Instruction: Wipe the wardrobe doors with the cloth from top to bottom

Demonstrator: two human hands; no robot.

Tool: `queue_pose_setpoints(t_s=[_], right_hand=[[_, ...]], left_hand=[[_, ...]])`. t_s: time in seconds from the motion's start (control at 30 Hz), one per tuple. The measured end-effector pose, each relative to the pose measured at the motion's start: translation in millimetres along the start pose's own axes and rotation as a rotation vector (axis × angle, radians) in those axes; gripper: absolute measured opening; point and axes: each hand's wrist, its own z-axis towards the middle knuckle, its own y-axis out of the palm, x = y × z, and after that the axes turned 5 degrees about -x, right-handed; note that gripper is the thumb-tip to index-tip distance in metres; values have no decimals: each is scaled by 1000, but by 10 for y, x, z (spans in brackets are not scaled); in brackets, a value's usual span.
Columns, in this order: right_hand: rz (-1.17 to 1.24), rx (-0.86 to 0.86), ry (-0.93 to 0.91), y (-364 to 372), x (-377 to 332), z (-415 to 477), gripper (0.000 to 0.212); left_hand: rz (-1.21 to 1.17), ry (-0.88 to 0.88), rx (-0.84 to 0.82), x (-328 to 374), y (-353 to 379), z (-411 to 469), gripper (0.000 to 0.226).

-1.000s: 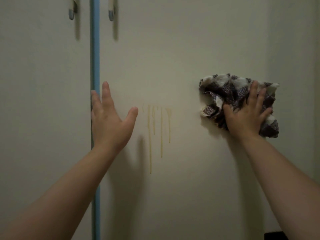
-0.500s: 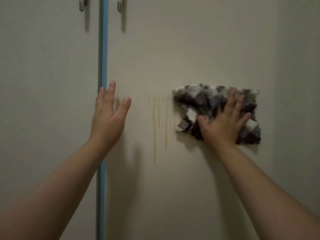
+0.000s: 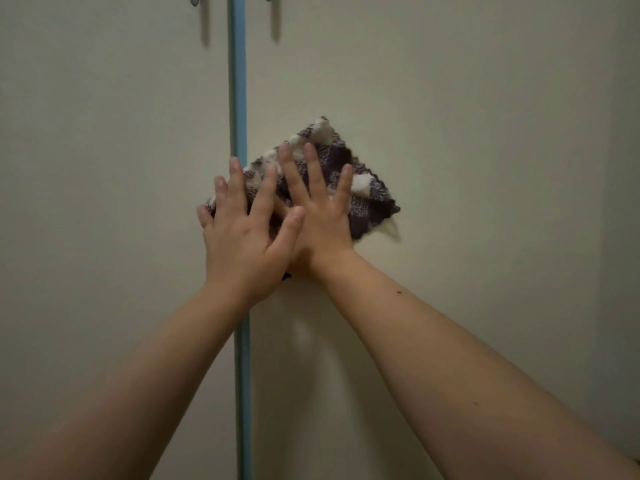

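A dark-and-white checked cloth [image 3: 369, 199] lies flat against the pale right wardrobe door [image 3: 450, 133], just right of the blue centre strip [image 3: 237, 98]. My right hand [image 3: 322, 213] presses on the cloth with fingers spread. My left hand [image 3: 242, 233] lies partly over the right hand's thumb side and on the cloth's left edge, fingers spread too. The yellow drip marks are hidden under cloth and hands. The left wardrobe door [image 3: 104, 168] is bare.
Two door handles [image 3: 194, 0] peek in at the top edge, one on each side of the blue strip. A darker wall or side panel [image 3: 623, 202] runs down the far right.
My right hand slid the cloth leftwards over the yellow drips up to the blue strip. My left hand, which rested open on the door, moved right onto the cloth and the right hand.
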Motion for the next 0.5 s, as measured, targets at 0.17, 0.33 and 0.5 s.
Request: queue_pose_setpoints(t_s=[0.17, 0.33, 0.5], right_hand=[[-120, -26, -96, 96, -166, -79, 76], [-63, -29, -134, 70, -152, -126, 73], [-41, 49, -83, 170, 18, -216, 67]], left_hand=[[186, -90, -3, -64, 72, -66, 82], [237, -97, 48, -6, -4, -39, 68], [224, -84, 32, 69, 44, -90, 69]])
